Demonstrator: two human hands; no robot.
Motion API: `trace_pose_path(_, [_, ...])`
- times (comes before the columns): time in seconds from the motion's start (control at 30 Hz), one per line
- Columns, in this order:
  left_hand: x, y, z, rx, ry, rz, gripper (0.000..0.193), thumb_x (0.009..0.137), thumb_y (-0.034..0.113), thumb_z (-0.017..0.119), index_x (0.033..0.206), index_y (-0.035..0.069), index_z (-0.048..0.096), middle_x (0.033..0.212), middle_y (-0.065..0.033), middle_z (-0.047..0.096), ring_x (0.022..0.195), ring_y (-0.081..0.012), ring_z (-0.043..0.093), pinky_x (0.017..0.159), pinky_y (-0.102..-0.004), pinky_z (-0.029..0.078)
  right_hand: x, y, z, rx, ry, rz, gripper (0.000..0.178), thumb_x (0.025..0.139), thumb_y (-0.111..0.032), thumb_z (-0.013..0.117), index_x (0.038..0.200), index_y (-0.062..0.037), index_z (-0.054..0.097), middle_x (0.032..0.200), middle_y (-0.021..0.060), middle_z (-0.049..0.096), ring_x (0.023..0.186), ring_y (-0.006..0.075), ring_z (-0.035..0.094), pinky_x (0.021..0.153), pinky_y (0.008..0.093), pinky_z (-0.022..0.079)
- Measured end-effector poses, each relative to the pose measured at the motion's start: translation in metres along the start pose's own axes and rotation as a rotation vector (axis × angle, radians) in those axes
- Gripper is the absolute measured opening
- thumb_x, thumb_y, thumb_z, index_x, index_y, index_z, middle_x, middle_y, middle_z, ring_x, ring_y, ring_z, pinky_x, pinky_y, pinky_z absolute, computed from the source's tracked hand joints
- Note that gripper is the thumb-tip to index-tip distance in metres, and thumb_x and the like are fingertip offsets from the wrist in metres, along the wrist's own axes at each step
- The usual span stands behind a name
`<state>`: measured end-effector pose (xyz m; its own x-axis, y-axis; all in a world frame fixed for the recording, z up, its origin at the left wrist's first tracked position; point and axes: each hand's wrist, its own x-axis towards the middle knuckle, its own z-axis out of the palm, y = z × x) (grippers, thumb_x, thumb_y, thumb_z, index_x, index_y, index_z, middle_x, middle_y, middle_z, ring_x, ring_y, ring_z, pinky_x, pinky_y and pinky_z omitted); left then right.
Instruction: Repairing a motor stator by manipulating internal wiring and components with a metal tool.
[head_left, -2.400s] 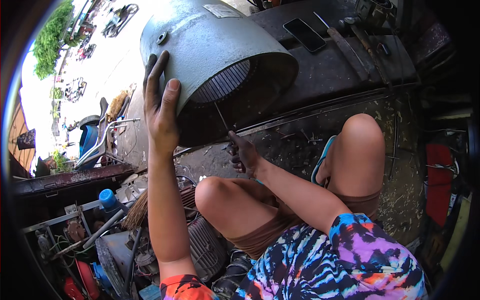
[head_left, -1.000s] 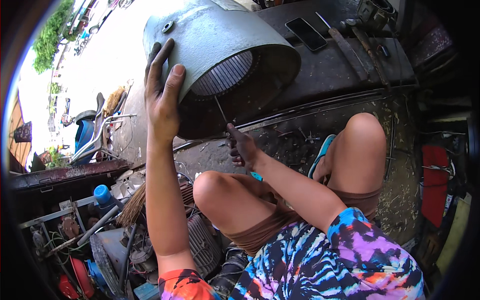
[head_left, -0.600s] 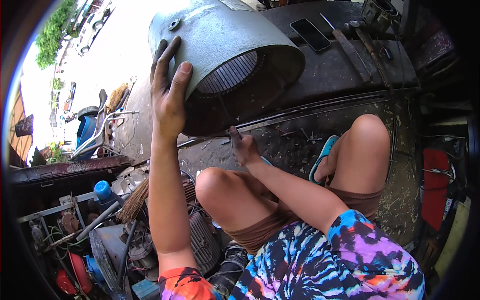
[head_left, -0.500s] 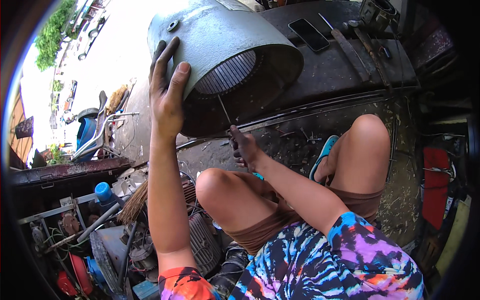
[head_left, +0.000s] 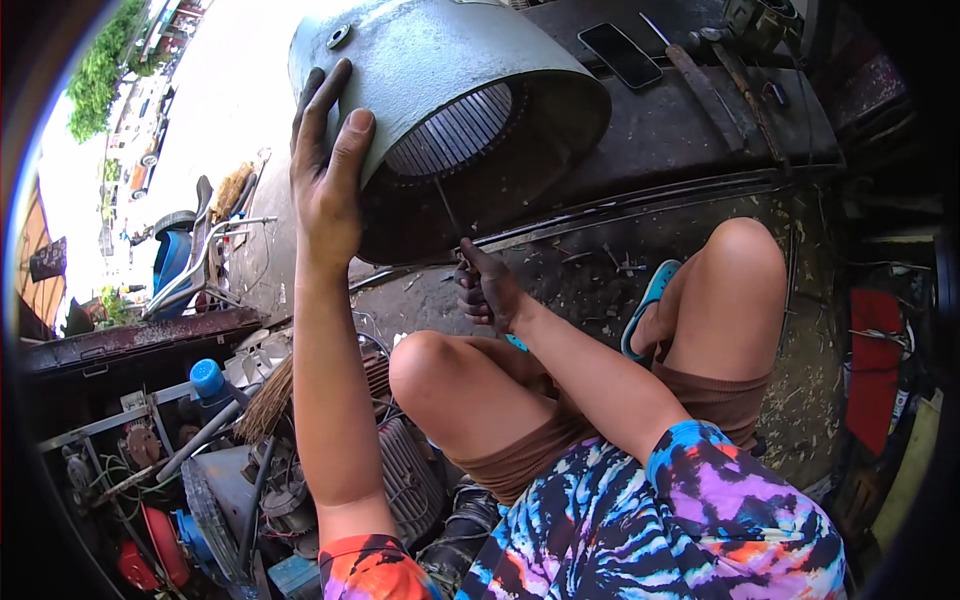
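A large grey-green motor housing [head_left: 470,50] lies on its side at the top, its round mouth facing me. Inside it shows a ring of slotted metal, the stator core [head_left: 460,132]. My left hand [head_left: 330,190] lies against the left side of the housing by the rim, fingers and thumb stretched out along it. My right hand [head_left: 487,290] is closed round the near end of a thin metal rod [head_left: 446,206]. The rod's far end reaches into the mouth, up to the lower edge of the stator core. Any handle on the rod is hidden by my fingers.
On the dark bench [head_left: 560,190] right of the housing lie a phone [head_left: 620,55], a long tool with a worn handle [head_left: 705,95] and a hammer [head_left: 750,100]. Motor parts and a straw brush [head_left: 268,400] crowd the lower left. My knees rise on either side of my right forearm.
The housing's mouth has tipped slightly upward, and my left hand has shifted a little up and left with it. My right hand and the rod have moved slightly upward.
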<state>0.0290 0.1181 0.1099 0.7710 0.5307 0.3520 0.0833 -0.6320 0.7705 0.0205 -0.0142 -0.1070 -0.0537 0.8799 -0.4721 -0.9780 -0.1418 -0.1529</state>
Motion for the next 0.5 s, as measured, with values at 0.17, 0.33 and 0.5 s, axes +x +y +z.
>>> trace_pose_path(0.17, [-0.001,0.000,-0.001,-0.018,0.004,-0.015,0.059,0.096,0.046,0.060,0.145,0.014,0.055,0.158,-0.0220,0.033,0.144,-0.0426,0.034,0.118,-0.0510,0.027,0.004,0.013,0.009,-0.050,0.121,-0.130,0.059,0.095,-0.069,0.049,0.068,-0.0167,0.043,0.047,-0.0059,0.024,0.037,0.0087,0.015,0.037,0.0259,0.014])
trace_pose_path(0.33, [0.001,-0.001,0.000,-0.009,0.027,-0.023,0.060,0.096,0.046,0.060,0.146,0.014,0.054,0.158,-0.0223,0.034,0.145,-0.0427,0.033,0.118,-0.0514,0.026,0.000,0.006,0.012,-0.077,0.110,-0.095,0.059,0.095,-0.068,0.050,0.068,-0.0165,0.044,0.047,-0.0053,0.027,0.036,0.0090,0.017,0.036,0.0261,0.015])
trace_pose_path(0.5, [0.000,-0.005,-0.002,-0.003,0.021,-0.009,0.060,0.096,0.046,0.059,0.146,0.014,0.054,0.158,-0.0226,0.034,0.145,-0.0427,0.031,0.118,-0.0519,0.025,-0.007,-0.020,0.010,-0.064,0.039,0.000,0.059,0.096,-0.067,0.050,0.067,-0.0168,0.043,0.047,-0.0047,0.030,0.035,0.0092,0.021,0.036,0.0263,0.017])
